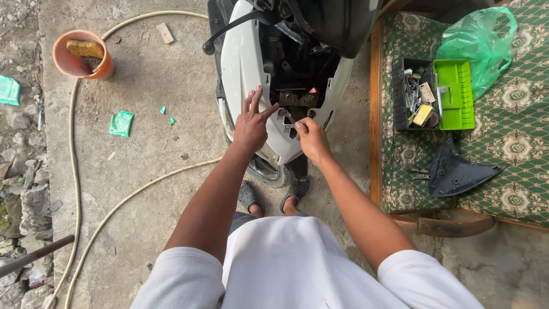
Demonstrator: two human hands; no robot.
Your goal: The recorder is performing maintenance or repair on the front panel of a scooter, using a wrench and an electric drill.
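A white scooter [243, 68] stands nose-on in front of me, its front cover off and dark inner parts [297, 98] exposed. My left hand [250, 123] lies flat on the white front panel, fingers spread, beside the opening. My right hand [311, 137] is closed on a small dark tool [289, 116] whose tip points into the lower part of the opening. My sandalled feet [273, 197] are just below, next to the front wheel [269, 171].
At right a wooden-edged bench with a green patterned cover [514, 120] holds an open green toolbox [434, 94], a green plastic bag [477, 43] and a removed black panel [457, 170]. An orange bucket [83, 55] with a sponge and a hose [74, 171] lie on the concrete at left.
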